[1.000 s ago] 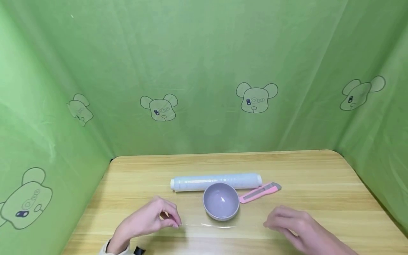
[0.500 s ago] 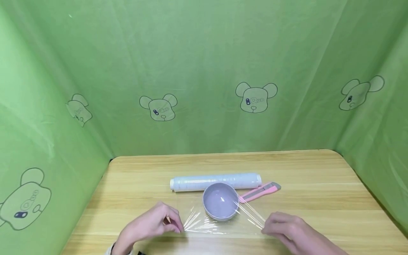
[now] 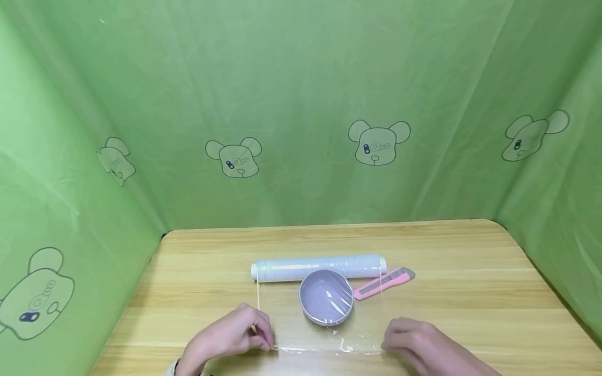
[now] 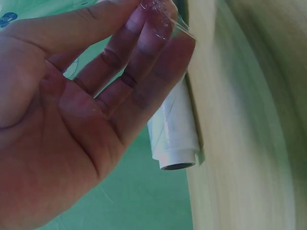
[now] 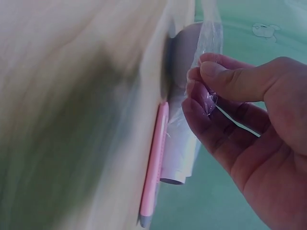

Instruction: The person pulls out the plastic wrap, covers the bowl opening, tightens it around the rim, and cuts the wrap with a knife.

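A clear sheet of plastic wrap stretches from its roll toward me, over the purple bowl in the head view. My left hand pinches the near left corner of the sheet between thumb and fingers. At the near right corner my right hand pinches it too; bunched film shows at the fingertips in the right wrist view, where the bowl stands beyond. In the left wrist view, crumpled film lies against the fingers.
Just right of the bowl lies a pink utility knife, close to the roll's right end. The wooden table is bordered by green curtains at the back and both sides.
Both hands have drawn the film's near edge toward me and slightly inward. The film, slack and creased before, now spreads flatter over the bowl. Bowl, roll and knife stay put.
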Motion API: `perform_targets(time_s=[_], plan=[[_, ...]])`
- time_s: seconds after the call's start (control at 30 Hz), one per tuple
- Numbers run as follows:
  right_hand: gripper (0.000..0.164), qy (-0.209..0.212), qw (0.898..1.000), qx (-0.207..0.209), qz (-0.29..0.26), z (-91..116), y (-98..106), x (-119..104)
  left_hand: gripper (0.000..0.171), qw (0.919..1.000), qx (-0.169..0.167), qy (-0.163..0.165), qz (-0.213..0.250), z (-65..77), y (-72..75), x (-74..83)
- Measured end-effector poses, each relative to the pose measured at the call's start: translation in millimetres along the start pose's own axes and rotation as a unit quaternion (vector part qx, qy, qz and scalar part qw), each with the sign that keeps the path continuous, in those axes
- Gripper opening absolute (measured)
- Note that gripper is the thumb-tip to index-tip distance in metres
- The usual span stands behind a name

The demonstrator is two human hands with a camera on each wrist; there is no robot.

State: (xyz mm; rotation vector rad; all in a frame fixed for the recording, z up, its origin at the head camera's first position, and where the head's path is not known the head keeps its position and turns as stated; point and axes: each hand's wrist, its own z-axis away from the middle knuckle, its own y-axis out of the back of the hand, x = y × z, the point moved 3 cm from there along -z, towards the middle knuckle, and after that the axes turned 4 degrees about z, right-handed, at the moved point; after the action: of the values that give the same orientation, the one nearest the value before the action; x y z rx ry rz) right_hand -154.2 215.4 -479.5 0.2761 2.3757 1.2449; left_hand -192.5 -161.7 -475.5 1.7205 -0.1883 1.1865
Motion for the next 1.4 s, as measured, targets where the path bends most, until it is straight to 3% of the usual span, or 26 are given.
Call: perform_targets(time_s=[0.23,0.57,0.8,0.93,1.07,1.13,1.2,1.4], plan=[[0.029,-0.031,0.999,-0.021,-0.010,-0.2,-6.8,2.3,0.011,0.9999,0.004,0.004,-0.013,-6.3,-4.9,-1.6],[0.026,-0.060,0.998,-0.035,0.003,-2.0,-17.1,6.3,0.004,0.9972,-0.017,0.069,-0.022,-19.7,-13.7,-3.5],[0.018,-0.109,0.992,-0.062,-0.009,0.3,-16.4,4.9,0.017,0.9969,-0.017,0.076,-0.007,-12.7,-2.5,3.6],[0.018,-0.136,0.990,-0.039,0.014,-0.8,-3.5,3.2,0.022,0.9979,0.011,0.064,0.005,-7.8,15.3,14.1],[0.023,-0.137,0.987,0.025,0.076,-9.6,8.9,5.0,0.017,0.9954,0.076,0.056,-0.018,-12.4,27.8,25.7],[0.023,-0.135,0.986,0.038,0.089,-16.5,7.5,5.7,0.014,0.9929,0.096,0.063,-0.033,-18.2,25.1,28.3],[0.021,-0.141,0.987,0.027,0.075,-23.1,1.5,5.5,0.013,0.9925,0.092,0.071,-0.037,-24.5,16.1,27.3],[0.013,-0.163,0.985,-0.055,-0.001,-29.4,-20.8,6.9,0.022,0.9959,0.011,0.086,-0.024,-35.6,-16.3,17.4]])
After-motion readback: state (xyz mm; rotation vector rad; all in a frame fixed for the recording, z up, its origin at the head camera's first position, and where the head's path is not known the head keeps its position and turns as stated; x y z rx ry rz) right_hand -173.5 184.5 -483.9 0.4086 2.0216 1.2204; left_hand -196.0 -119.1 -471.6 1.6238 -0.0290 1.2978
